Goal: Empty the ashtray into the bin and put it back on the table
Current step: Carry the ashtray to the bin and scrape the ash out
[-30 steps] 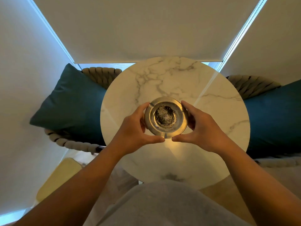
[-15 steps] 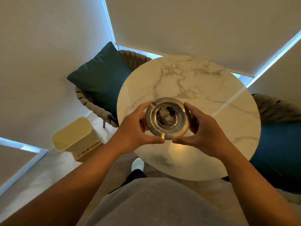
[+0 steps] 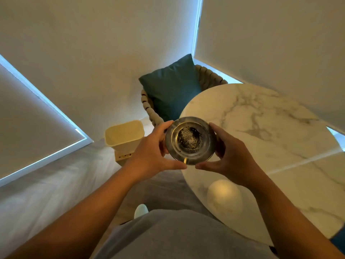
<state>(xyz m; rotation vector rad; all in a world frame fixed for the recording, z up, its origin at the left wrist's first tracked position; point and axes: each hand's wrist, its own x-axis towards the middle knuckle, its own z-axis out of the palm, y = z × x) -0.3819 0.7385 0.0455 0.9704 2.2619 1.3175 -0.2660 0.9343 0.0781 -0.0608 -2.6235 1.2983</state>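
A round metal ashtray (image 3: 190, 140) with dark ash in its bowl is held level between both hands, over the left edge of the round marble table (image 3: 270, 139). My left hand (image 3: 153, 152) grips its left rim and my right hand (image 3: 227, 156) grips its right rim, thumbs nearly meeting in front. A cream rectangular bin (image 3: 124, 139) stands open on the floor to the left, just beyond my left hand.
A woven chair with a teal cushion (image 3: 171, 86) stands behind the bin and the table. Blinds and walls close in at the left and back. Grey floor (image 3: 56, 184) stretches to the left. One foot (image 3: 141, 210) shows below the ashtray.
I have turned to the left with the ashtray in both hands. It has left the table's middle and now sits over the table's left edge, and the bin has come close to my left hand.
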